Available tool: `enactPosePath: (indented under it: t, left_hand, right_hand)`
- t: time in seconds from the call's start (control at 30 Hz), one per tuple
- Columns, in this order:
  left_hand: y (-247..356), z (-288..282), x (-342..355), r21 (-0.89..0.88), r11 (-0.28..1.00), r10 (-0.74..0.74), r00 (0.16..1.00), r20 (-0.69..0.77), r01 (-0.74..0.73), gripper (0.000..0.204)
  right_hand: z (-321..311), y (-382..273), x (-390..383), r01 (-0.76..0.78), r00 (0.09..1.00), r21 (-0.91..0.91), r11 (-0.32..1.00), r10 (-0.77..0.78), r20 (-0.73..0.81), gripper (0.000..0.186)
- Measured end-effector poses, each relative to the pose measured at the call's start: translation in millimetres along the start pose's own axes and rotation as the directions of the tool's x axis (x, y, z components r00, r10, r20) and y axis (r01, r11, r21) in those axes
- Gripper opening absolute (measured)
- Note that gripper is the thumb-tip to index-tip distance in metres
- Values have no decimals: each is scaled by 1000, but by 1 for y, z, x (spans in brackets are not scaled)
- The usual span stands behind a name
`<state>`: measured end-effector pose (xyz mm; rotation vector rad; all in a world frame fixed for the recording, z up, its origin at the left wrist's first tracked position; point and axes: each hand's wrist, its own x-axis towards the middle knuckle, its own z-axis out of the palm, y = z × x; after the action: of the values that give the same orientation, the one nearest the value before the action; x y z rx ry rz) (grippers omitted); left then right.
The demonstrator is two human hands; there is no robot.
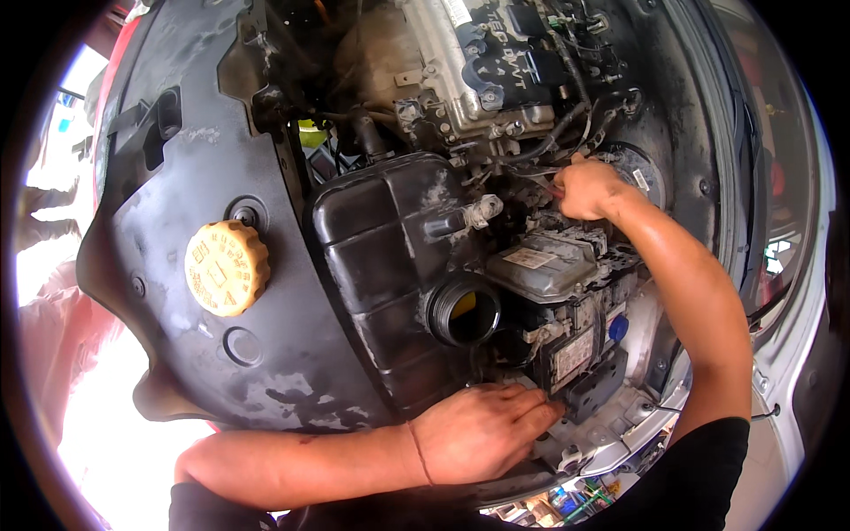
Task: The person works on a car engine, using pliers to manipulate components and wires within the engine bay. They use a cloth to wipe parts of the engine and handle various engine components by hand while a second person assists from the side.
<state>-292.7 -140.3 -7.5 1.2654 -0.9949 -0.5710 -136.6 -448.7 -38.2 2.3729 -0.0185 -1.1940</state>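
My right hand (pixel 591 188) is reached deep into the engine bay below the dark engine (pixel 500 84), fingers closed on a red thing (pixel 556 191), mostly hidden. My left hand (pixel 478 425) rests with loosely bent fingers at the front edge, beside the battery (pixel 574 354), nothing visible in it. Between my hands are a grey-lidded housing (pixel 542 264) and a black reservoir (pixel 367 257) whose round filler neck (pixel 462 310) stands uncapped.
A yellowish cap (pixel 226 267) lies on the black plastic cover (pixel 177 345) at left. The car's body edge (pixel 726 159) runs along the right, with windscreen glass beyond. Small items (pixel 567 500) show below the front edge, near my body.
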Motion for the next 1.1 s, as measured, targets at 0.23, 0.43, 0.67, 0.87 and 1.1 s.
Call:
enactPosePath:
  t: [0.23, 0.43, 0.67, 0.87, 1.1]
  left_hand:
    - [-2, 0, 2, -43, 999, 20, 1000, -20, -21, 44]
    - [-3, 1, -1, -30, 1000, 1, 1000, -15, -1, 44]
    - [-2, 0, 1, -13, 1000, 6, 1000, -1, -6, 43]
    - [-1, 0, 0, -37, 999, 1, 1000, -5, -1, 43]
    - [-1, 0, -1, -25, 1000, 14, 1000, -13, -14, 44]
  right_hand:
    - [5, 63, 28, -19, 948, 567, 824, -164, 271, 22]
    - [6, 30, 24, 46, 980, 145, 988, -73, 187, 51]
    - [-10, 9, 39, 106, 961, -312, 944, -16, 278, 64]
    - [-13, -3, 43, 112, 959, -431, 896, 16, 282, 48]
    - [-35, 19, 28, 147, 970, 99, 984, -163, 182, 35]
